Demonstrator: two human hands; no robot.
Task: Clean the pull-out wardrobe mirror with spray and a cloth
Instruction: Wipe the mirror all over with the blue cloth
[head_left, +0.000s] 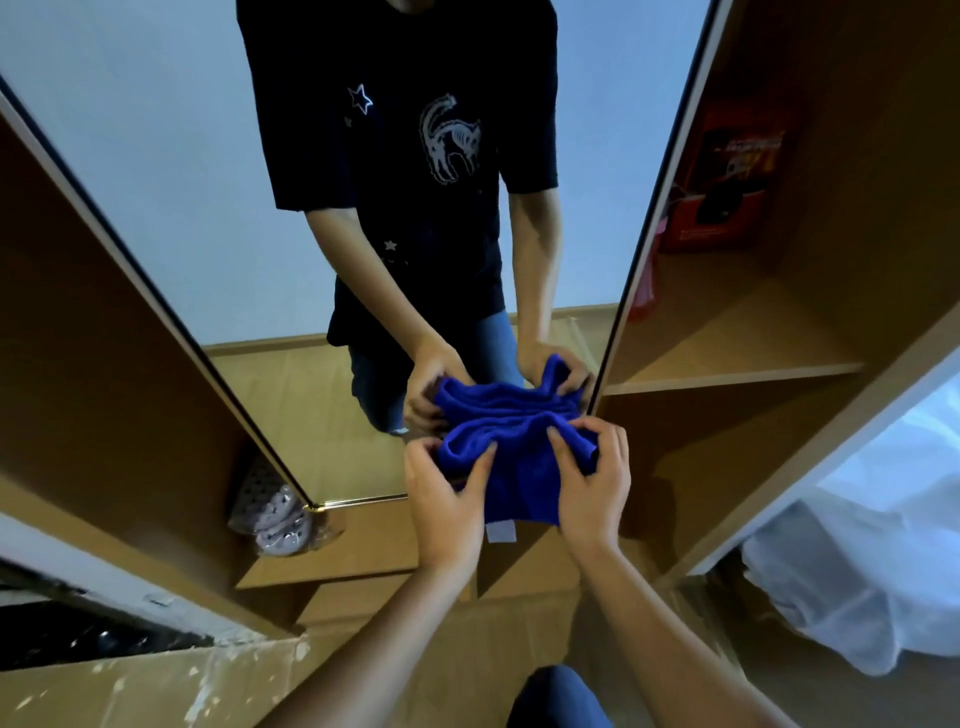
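Mirror (218, 197) awaits wiping: both hands, left hand (447, 499) and right hand (592, 488), clench bunched blue cloth (511, 462); next, press it flat onto glass.

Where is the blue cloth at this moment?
In the head view, the blue cloth is bunched between the left hand and right hand, low and centre-right, against the lower right part of the mirror.

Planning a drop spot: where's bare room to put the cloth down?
Bare shelf board right of the mirror, in front of the red box. Floor left of the mirror's bottom corner is crowded by a bagged item. Both hands hold the blue cloth.
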